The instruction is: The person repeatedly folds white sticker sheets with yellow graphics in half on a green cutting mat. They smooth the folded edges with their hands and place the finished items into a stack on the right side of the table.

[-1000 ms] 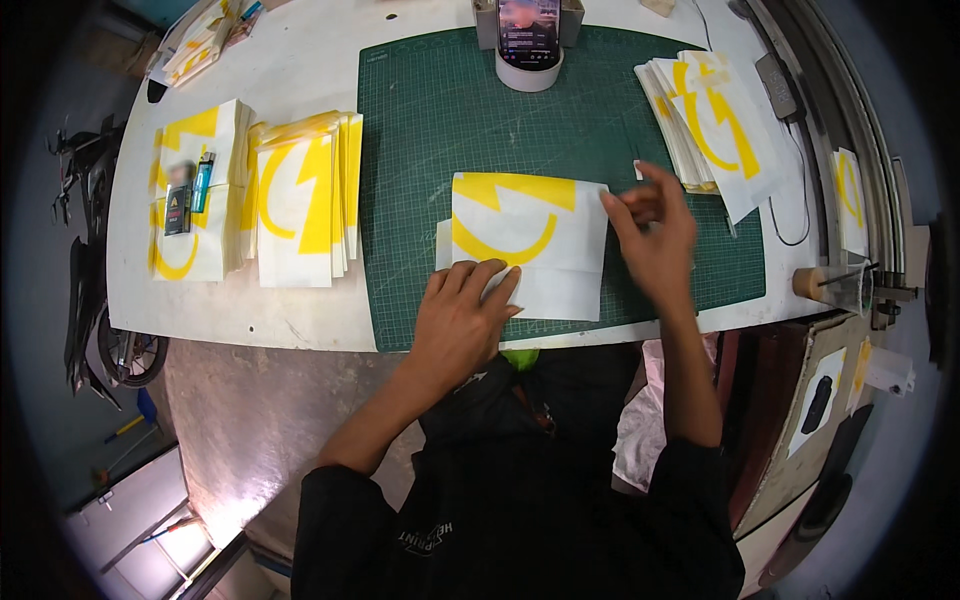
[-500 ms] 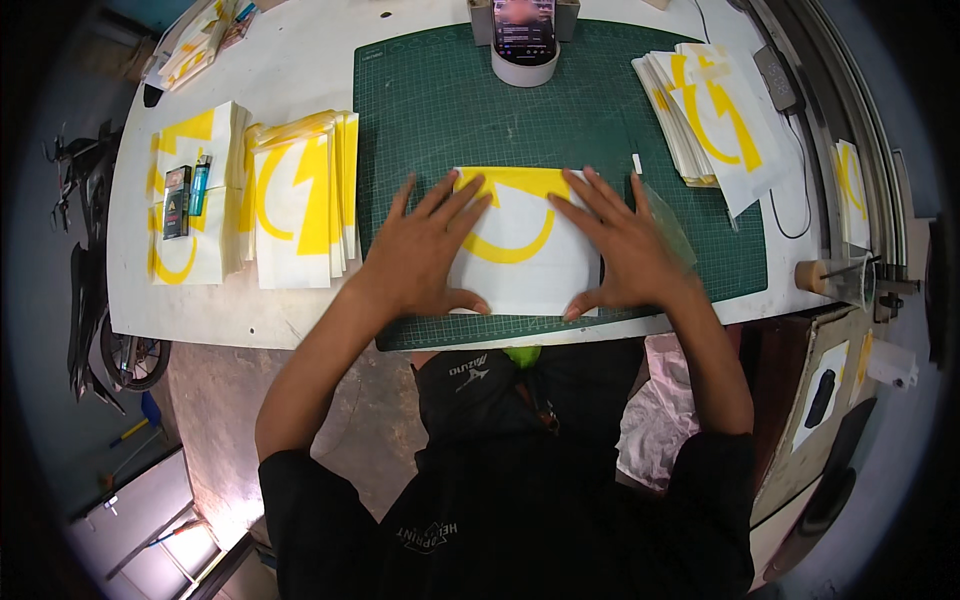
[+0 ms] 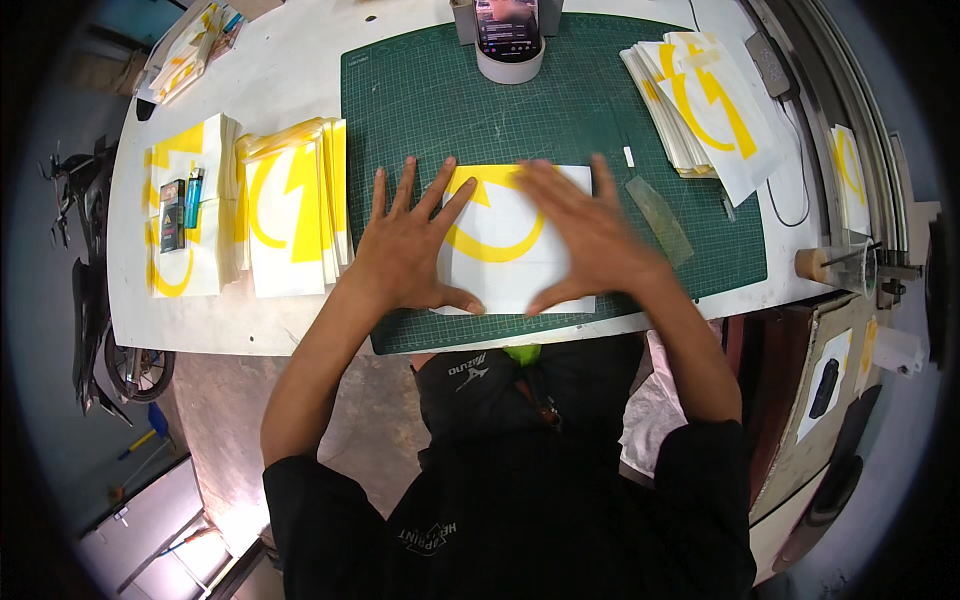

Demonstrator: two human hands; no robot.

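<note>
A white sheet with a yellow curved emblem (image 3: 505, 245) lies flat on the green cutting mat (image 3: 470, 110) near the table's front edge. My left hand (image 3: 405, 245) rests palm down on the sheet's left side, fingers spread wide. My right hand (image 3: 590, 240) presses flat on the sheet's right side, fingers spread and slightly blurred. Neither hand holds anything.
Two stacks of yellow-and-white sheets (image 3: 290, 205) sit left of the mat, one topped by a lighter and a small dark box (image 3: 172, 215). Another stack (image 3: 705, 100) lies at the right. A phone on a tape roll (image 3: 508, 40) stands at the back. A clear strip (image 3: 660, 220) lies right of my hand.
A second ago my right hand was placing the sheet's right edge while the left held its corner. Both hands then flattened on the sheet and now stay pressed there, sliding slightly.
</note>
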